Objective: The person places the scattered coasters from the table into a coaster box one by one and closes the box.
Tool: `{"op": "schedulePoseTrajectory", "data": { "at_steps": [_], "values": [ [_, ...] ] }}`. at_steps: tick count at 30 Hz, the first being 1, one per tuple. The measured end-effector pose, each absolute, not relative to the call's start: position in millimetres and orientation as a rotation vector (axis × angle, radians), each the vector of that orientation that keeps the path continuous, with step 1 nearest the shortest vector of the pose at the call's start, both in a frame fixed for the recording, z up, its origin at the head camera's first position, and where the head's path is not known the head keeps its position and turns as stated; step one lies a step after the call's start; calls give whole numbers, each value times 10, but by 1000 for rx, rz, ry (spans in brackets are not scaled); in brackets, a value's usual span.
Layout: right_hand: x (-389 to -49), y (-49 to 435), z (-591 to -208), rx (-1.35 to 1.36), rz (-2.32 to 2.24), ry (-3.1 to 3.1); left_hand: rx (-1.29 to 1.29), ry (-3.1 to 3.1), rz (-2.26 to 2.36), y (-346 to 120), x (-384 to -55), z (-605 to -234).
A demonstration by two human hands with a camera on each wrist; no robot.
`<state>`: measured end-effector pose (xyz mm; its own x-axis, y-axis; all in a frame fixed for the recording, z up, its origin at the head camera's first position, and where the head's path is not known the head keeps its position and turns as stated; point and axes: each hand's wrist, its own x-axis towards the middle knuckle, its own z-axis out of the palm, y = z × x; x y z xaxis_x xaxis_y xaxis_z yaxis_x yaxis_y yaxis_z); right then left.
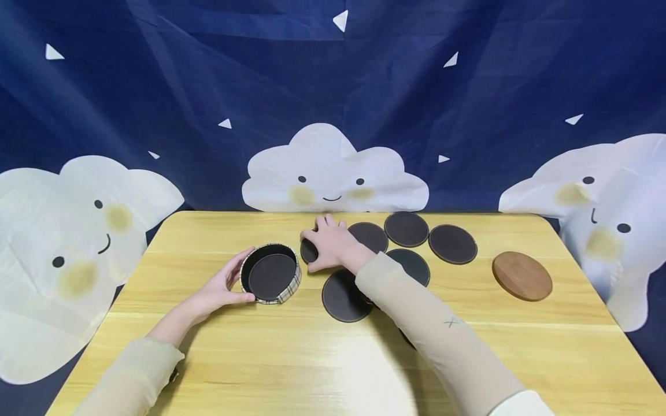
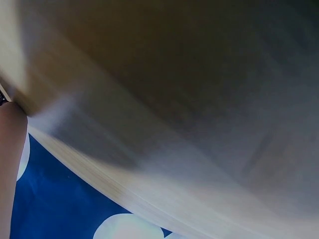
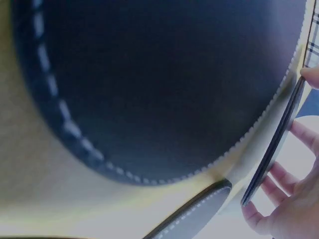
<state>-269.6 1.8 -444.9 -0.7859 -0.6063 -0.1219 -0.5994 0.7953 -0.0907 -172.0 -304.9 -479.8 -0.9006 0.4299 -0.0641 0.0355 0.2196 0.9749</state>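
Observation:
My left hand grips the left side of a round coaster holder, black inside with a plaid outer wall, upright on the table. A black disc shows at the bottom of it. Just right of the holder, my right hand reaches over a round black coaster, partly hidden under the palm. The right wrist view has this coaster edge-on, its rim held between the thumb and the spread fingertips. In the left wrist view, mostly blurred table shows, with a bit of skin at the left edge.
Several black stitched coasters lie flat to the right, some partly under my right forearm. A round brown wooden disc lies farther right on the wooden table. Behind the table hangs a blue cloud-print cloth.

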Motion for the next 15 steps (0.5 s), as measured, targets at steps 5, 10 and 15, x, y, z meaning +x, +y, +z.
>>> {"op": "schedulePoseTrajectory", "data": {
  "at_steps": [5, 10, 15],
  "values": [
    [-2702, 29, -4359, -968, -68, 2853, 435, 2197, 1713, -3046, -1720, -4795],
    [-2709, 35, -4268, -981, -38, 2874, 438, 2206, 1706, -3045, -1718, -4787],
    [-2703, 28, -4194, -993, -37, 2886, 432, 2197, 1713, -3038, -1712, -4787]
  ]
}}
